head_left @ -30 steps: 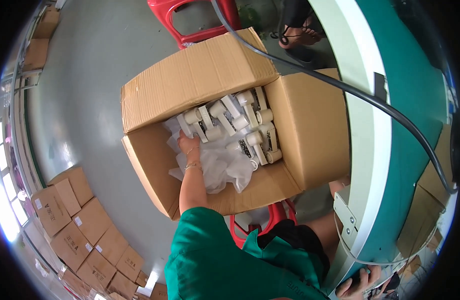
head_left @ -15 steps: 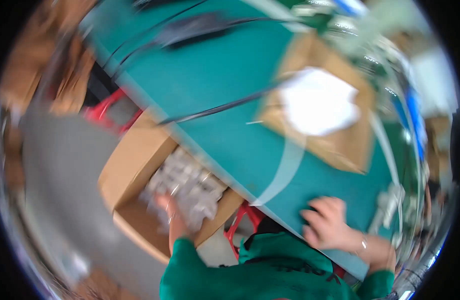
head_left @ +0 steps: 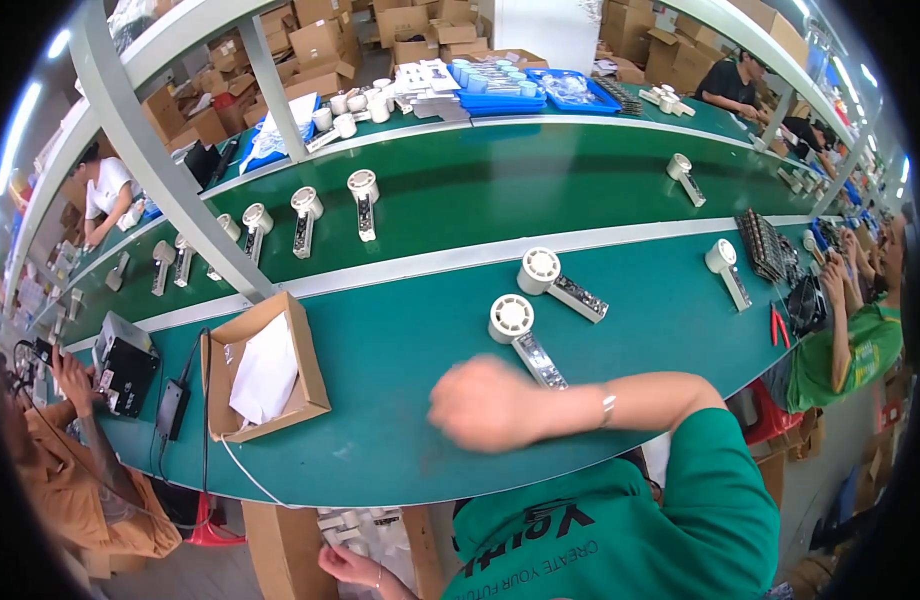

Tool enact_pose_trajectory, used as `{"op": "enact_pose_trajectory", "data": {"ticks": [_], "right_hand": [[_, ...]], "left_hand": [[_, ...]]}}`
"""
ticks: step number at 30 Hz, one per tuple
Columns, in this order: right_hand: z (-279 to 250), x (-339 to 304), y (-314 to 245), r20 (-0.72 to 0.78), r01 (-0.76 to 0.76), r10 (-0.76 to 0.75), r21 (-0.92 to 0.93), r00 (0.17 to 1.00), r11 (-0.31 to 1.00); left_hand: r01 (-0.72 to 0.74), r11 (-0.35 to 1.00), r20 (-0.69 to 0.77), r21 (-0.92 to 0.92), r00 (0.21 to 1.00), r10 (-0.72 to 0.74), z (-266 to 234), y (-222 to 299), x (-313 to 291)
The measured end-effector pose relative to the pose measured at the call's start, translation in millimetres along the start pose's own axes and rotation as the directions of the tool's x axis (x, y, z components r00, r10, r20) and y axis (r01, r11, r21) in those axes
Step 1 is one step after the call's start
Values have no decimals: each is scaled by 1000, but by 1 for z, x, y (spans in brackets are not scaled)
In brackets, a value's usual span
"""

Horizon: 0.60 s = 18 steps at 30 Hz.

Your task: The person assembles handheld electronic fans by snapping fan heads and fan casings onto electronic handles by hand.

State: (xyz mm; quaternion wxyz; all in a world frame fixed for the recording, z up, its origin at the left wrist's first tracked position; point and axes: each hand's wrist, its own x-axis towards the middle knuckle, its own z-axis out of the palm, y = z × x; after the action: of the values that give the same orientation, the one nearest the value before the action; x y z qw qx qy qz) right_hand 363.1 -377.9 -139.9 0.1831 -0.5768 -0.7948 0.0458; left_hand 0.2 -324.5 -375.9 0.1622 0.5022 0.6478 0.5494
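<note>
My left hand (head_left: pixel 350 566) is down inside a cardboard box (head_left: pixel 280 555) below the table's near edge. Its fingers are drawn together beside white plastic parts (head_left: pixel 352 528) and clear bags; what they hold, if anything, is too small to make out. Over the green table, my right hand (head_left: pixel 488 405) is smeared by motion, its fingers curled in or hidden. Closest to it lies a white handheld fan (head_left: pixel 512 318) with a round slotted head and an opened handle. A second handheld fan (head_left: pixel 540 270) lies just behind.
An open carton (head_left: pixel 315 385) with white paper stands left, beside a black power adapter (head_left: pixel 172 408) and cables. Red-handled pliers (head_left: pixel 779 325) lie right. More fans (head_left: pixel 363 195) line the green strip behind a pale rail (head_left: pixel 430 262). Co-workers sit at both sides.
My view has swung up and across the table, bringing the fans and co-workers into sight. My right hand has moved over the table near the fans; my left stays in the box.
</note>
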Motion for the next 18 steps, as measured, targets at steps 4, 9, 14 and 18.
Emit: {"op": "enact_pose_trajectory", "data": {"ticks": [4,9,14,18], "right_hand": [[-39,-79,93,-554,-510,421,-8,718,860],[-34,-124,139,-258,-706,724,174,640,686],[-12,-123,147,-141,-693,713,169,687,701],[-6,-129,153,-174,-706,749,253,640,662]], "left_hand": [[-111,948,475,-298,844,249,31,162,-8],[-474,779,812,-410,199,549,115,307,-54],[-429,892,966,-140,141,219,189,317,-87],[-363,921,947,-139,225,231,206,310,-101]]}}
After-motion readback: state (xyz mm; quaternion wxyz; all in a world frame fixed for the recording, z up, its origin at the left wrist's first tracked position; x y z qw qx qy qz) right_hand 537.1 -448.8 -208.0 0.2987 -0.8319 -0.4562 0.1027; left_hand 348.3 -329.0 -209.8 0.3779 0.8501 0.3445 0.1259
